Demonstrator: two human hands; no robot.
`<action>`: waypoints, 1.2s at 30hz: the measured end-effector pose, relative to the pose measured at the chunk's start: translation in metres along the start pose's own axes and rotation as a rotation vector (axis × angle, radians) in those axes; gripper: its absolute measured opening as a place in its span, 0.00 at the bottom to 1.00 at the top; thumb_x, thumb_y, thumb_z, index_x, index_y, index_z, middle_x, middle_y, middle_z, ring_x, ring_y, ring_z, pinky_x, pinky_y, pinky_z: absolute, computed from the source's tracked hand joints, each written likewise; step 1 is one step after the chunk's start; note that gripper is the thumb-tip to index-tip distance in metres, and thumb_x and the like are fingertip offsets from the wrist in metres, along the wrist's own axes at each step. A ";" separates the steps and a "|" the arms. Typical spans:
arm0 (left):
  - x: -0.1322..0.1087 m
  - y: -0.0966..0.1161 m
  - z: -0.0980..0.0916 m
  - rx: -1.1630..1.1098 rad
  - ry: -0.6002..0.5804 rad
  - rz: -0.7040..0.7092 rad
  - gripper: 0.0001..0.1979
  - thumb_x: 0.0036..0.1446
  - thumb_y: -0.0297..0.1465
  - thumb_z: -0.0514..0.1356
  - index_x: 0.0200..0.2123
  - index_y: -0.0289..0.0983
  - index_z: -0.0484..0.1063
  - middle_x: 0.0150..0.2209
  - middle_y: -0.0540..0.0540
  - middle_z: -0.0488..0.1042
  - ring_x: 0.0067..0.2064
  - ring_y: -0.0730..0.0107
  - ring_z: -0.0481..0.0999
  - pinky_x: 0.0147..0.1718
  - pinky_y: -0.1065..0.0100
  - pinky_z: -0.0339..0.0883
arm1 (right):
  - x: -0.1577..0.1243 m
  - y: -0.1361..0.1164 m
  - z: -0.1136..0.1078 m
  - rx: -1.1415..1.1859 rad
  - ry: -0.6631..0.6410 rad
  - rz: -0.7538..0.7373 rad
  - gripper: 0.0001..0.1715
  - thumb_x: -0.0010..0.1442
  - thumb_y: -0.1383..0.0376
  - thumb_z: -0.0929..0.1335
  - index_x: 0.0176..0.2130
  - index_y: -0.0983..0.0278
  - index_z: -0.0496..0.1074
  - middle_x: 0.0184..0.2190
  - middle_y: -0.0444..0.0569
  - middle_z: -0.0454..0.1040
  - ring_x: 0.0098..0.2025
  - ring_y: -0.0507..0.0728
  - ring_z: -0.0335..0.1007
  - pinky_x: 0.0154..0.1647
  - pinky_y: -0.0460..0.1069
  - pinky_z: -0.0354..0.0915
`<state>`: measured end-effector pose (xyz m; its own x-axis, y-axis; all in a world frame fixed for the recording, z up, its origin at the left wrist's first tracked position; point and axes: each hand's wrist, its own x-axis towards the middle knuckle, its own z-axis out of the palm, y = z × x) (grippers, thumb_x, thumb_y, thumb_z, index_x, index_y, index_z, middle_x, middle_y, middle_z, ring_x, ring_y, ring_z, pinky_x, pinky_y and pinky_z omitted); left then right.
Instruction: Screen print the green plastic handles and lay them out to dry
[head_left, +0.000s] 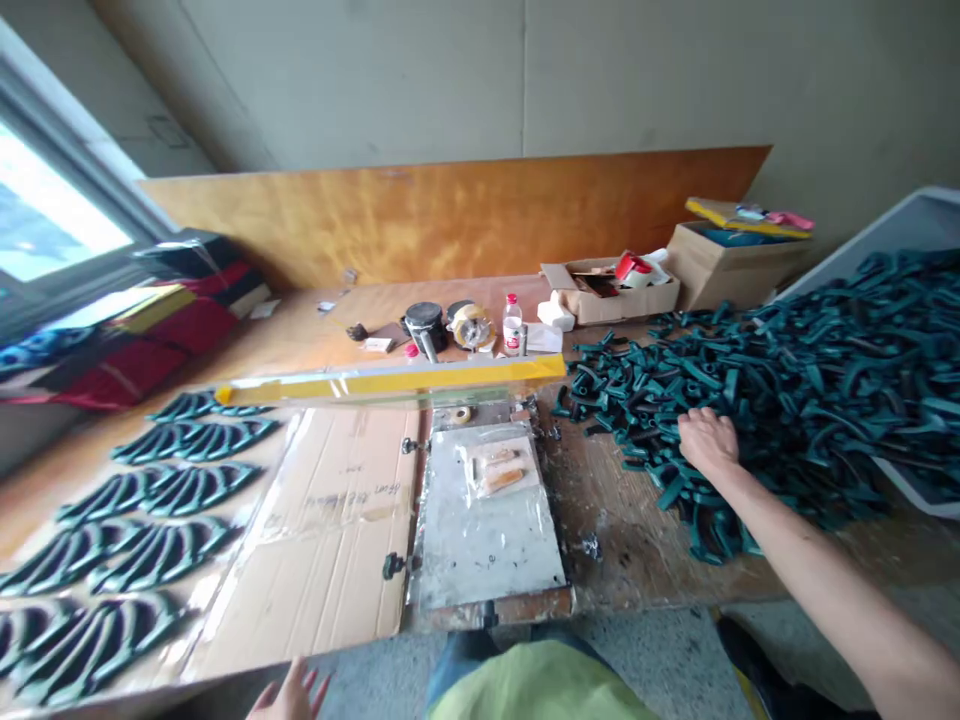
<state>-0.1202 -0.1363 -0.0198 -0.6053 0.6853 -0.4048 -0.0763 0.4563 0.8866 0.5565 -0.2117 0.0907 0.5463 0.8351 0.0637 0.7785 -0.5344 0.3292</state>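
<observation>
My right hand (707, 440) is at the near left part of a large pile of dark green curved pieces (765, 390). Its fingers are curled down into the pile, and what they hold, if anything, is hidden. Low in the view, my left hand (289, 692) hangs at the front edge of a flat cardboard sheet (330, 530), fingers apart and holding nothing. Between the hands lies a grey metal plate (487, 550) with a clear-wrapped pad (501, 470) carrying two tan strips. Fan-shaped sets of green pieces (165, 550) lie in rows at the left.
A yellow-edged strip (397, 380) crosses behind the plate. Further back stand a black jar (426, 325), a tape roll (472, 328), a red-capped bottle (512, 325) and cardboard boxes (622, 300). A white bin (847, 245) spills pieces at the right. Black knobs (392, 566) stick out beside the plate.
</observation>
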 end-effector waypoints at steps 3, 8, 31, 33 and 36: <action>0.001 0.010 0.006 -0.096 0.165 -0.082 0.25 0.31 0.26 0.69 0.32 0.43 0.61 0.32 0.50 0.67 0.47 0.48 0.76 0.43 0.47 0.73 | 0.004 -0.015 -0.020 0.126 0.057 0.017 0.13 0.58 0.73 0.63 0.43 0.70 0.72 0.41 0.62 0.74 0.47 0.66 0.67 0.40 0.54 0.61; -0.006 0.043 0.047 -0.190 0.019 0.068 0.21 0.37 0.27 0.68 0.36 0.41 0.64 0.38 0.49 0.69 0.43 0.62 0.76 0.55 0.47 0.65 | 0.000 -0.101 -0.050 0.915 0.052 -0.136 0.23 0.55 0.64 0.70 0.51 0.62 0.71 0.39 0.50 0.76 0.40 0.58 0.72 0.42 0.51 0.66; -0.054 0.239 0.182 -0.316 -0.553 0.618 0.16 0.57 0.45 0.58 0.39 0.37 0.69 0.23 0.56 0.66 0.23 0.79 0.66 0.26 0.75 0.66 | -0.034 -0.304 -0.057 0.876 -0.005 -0.838 0.37 0.59 0.57 0.71 0.64 0.58 0.61 0.66 0.52 0.59 0.67 0.64 0.52 0.68 0.62 0.42; -0.070 0.264 0.191 -0.308 -0.624 0.651 0.17 0.61 0.46 0.52 0.32 0.37 0.67 0.18 0.56 0.62 0.20 0.78 0.62 0.23 0.74 0.64 | -0.035 -0.305 -0.059 0.892 -0.052 -0.885 0.37 0.57 0.55 0.72 0.63 0.58 0.64 0.65 0.53 0.60 0.68 0.66 0.50 0.69 0.65 0.39; -0.083 0.273 0.189 -0.262 -0.670 0.620 0.18 0.62 0.43 0.51 0.27 0.37 0.67 0.18 0.53 0.65 0.20 0.76 0.64 0.22 0.73 0.65 | -0.031 -0.285 -0.059 0.932 -0.066 -0.925 0.22 0.59 0.55 0.71 0.53 0.55 0.75 0.56 0.48 0.73 0.66 0.64 0.56 0.69 0.65 0.39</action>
<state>0.0592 0.0391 0.2135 -0.0235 0.9828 0.1830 -0.1182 -0.1845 0.9757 0.2997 -0.0774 0.0510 -0.3069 0.9451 0.1121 0.7761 0.3167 -0.5453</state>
